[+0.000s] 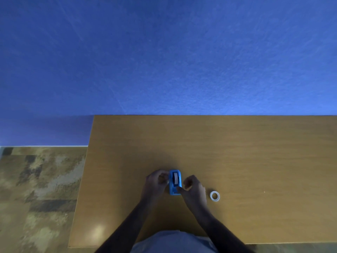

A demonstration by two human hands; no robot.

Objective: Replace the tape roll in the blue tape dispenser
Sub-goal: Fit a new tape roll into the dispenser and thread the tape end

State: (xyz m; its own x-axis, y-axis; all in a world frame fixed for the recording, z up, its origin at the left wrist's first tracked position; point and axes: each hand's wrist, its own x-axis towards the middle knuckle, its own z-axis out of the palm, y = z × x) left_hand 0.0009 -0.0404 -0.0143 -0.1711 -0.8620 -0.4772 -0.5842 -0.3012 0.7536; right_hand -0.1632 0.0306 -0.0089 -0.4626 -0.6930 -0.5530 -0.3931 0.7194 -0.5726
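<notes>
- Head view: I see the small blue plastic tape dispenser [175, 182] standing mid-counter on the brown wooden counter [237, 152], a roll seated in its cradle.
- My left hand [157, 180] is closed against its left side; my right hand [193, 189] pinches at the near cutter end.
- I judge the dispenser light, rigid and prone to sliding; brace the side walls.
- A clear ring-shaped tape roll [214, 196] lies right of the right hand, apart; nothing obstructs.
</notes>
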